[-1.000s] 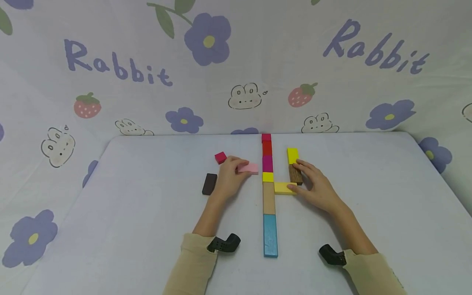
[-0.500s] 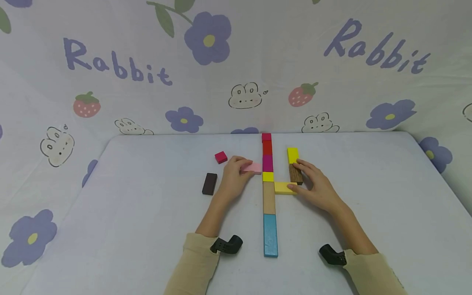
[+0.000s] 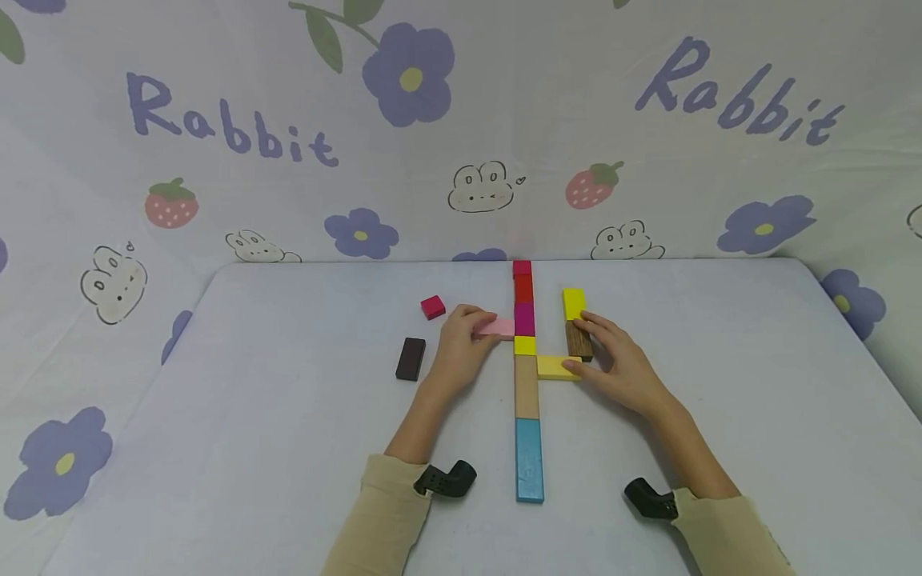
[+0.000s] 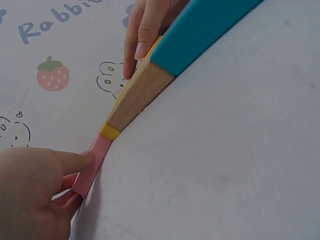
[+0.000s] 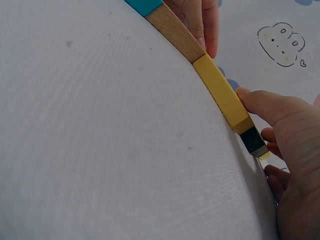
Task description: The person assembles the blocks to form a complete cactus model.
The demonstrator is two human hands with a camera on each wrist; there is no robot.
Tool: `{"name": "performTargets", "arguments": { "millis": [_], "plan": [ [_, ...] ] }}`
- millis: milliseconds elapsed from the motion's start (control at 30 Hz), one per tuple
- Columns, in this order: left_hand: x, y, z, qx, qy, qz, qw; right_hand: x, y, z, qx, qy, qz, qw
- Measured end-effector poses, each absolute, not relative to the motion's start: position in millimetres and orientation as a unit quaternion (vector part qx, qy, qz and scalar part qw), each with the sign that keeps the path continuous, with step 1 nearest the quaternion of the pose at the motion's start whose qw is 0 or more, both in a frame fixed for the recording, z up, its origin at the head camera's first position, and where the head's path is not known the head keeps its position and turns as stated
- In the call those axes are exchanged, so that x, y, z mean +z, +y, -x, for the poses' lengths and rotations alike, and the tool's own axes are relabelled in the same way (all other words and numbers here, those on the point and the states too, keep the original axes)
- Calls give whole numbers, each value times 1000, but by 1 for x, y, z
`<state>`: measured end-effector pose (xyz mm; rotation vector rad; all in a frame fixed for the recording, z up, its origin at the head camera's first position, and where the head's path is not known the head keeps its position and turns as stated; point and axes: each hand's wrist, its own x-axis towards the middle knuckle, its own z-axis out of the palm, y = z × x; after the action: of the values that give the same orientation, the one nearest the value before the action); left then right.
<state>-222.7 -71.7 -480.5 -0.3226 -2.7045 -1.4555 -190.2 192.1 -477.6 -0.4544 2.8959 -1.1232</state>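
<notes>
My left hand (image 3: pixel 458 348) pinches a pink block (image 3: pixel 497 327) between thumb and fingers. The block lies crosswise, its right end against a straight column of blocks, level with the magenta block (image 3: pixel 524 319) just above a small yellow block (image 3: pixel 524 346). On the column's other side, my right hand (image 3: pixel 623 370) rests its thumb on a flat yellow block (image 3: pixel 551 368) that butts against the tan wooden block (image 3: pixel 527 386). Its spread index finger touches near where a brown block (image 3: pixel 578 339) meets an upper yellow block (image 3: pixel 573 304).
A blue block (image 3: pixel 529 460) forms the column's near end; red blocks (image 3: pixel 522 286) form its far end. To the left lie a loose red block (image 3: pixel 433 307) and a dark brown block (image 3: pixel 410 358). A printed cloth (image 3: pixel 288 192) hangs behind the white table (image 3: pixel 252 448).
My left hand has slid the pink block rightward until its end meets the column. The right hand has stayed in place.
</notes>
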Motion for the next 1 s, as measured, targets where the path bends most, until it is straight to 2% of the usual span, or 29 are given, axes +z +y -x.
{"name": "performTargets", "arguments": {
  "millis": [733, 1000],
  "plan": [
    [-479, -73, 227, -466, -876, 118, 39, -478, 194, 190, -361, 921, 144, -3],
    [-467, -77, 227, -461, -879, 110, 47, -481, 194, 192, -361, 921, 146, -5]
  ]
}}
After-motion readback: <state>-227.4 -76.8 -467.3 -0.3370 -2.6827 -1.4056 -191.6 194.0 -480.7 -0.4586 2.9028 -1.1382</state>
